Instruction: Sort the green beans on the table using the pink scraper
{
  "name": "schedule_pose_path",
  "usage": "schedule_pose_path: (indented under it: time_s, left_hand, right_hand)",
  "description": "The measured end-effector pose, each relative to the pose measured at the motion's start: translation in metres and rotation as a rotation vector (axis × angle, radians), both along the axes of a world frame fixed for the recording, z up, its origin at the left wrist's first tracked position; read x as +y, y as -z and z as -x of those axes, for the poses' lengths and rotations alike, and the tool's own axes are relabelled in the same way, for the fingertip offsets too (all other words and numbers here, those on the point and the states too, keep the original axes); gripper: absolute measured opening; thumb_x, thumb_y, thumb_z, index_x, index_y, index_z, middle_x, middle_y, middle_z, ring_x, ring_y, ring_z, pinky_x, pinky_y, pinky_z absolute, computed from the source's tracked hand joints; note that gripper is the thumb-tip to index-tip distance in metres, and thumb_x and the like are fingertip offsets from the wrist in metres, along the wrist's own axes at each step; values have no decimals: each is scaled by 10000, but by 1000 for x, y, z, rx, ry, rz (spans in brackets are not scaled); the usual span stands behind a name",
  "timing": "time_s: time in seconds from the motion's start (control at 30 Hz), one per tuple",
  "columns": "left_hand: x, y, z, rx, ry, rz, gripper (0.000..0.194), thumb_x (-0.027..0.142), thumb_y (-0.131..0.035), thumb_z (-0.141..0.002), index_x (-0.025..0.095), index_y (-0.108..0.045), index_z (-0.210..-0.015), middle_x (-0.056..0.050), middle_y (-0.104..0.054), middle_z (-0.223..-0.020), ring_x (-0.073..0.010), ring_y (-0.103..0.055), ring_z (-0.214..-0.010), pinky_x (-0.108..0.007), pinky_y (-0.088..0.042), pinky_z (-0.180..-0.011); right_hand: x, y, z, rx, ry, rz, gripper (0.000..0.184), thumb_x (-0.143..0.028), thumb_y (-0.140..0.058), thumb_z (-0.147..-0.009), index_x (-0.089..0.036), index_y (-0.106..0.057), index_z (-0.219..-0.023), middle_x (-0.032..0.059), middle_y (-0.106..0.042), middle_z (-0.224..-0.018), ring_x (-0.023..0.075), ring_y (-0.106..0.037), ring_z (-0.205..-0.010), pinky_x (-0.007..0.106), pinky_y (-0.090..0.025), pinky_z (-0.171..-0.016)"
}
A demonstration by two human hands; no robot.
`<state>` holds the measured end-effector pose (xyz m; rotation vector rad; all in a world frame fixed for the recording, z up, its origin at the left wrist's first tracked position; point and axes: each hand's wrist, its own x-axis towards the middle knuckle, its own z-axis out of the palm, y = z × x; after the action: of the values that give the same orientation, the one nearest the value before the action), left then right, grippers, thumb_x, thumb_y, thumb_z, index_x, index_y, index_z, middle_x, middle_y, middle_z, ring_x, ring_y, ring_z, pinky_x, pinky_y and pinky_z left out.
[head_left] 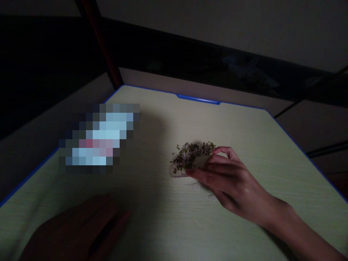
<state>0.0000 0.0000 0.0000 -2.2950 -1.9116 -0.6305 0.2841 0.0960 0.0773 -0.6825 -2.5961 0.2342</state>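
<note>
- Right now the right hand (225, 174) rests on the table (258, 137), fingers drawn together against the near-right edge of a small pile of seeds (190, 156); whether it pinches any I cannot tell.
- Pile lies just far-left of those fingertips, its long axis running from near-left to far-right, on a pale patch.
- Left hand (78, 228) lies flat and spread at the near-left, in shadow, well apart from the pile; the right is nearer.
- Count: one pile, two hands, one blurred object (99, 139) far-left.
</note>
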Motion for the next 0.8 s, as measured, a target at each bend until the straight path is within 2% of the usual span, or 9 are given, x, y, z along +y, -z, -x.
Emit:
schedule_pose_path:
  time_s: [0.13,0.27,0.5,0.63,0.8]
  left_hand:
    - [0,-4,-2,58,20,-12,441,560,-348,-788,175,-561,-807,-43,-496,-701,-135,-512,-756,-199,-497,-711]
    - [0,-11,-1,167,67,-43,432,547,-334,-810,178,-558,-820,-33,-506,-743,-124,-509,-765,-188,-478,-682]
    - [1,-20,2,334,177,-173,378,458,-227,-873,223,-514,-798,69,-483,-880,-59,-488,-777,-222,-448,-645]
    - [3,-19,-2,286,123,-110,414,528,-266,-844,220,-535,-777,26,-506,-812,-95,-501,-747,-194,-463,-618]
    - [2,-16,-7,136,16,7,487,615,-330,-782,186,-557,-819,-39,-504,-723,-141,-510,-755,-192,-488,-684]
  right_hand:
    - [0,-2,-2,-12,-44,18,382,7,-469,-764,-154,-575,-1093,19,-664,-808,156,-520,-780,360,-304,-873]
    - [1,-6,-5,-20,-76,36,360,-19,-440,-803,-193,-581,-1085,8,-674,-805,148,-542,-808,356,-297,-888]
    - [3,-10,-14,-70,-129,84,356,-49,-420,-825,-239,-593,-1072,5,-681,-790,144,-555,-786,375,-290,-895]
    - [2,-10,-19,-62,-169,141,380,-43,-431,-813,-252,-583,-1092,-6,-678,-806,152,-557,-813,383,-293,-890]
    - [-1,-12,-23,-60,-205,191,405,-33,-404,-810,-264,-582,-1091,-11,-672,-782,147,-558,-811,386,-296,-895]
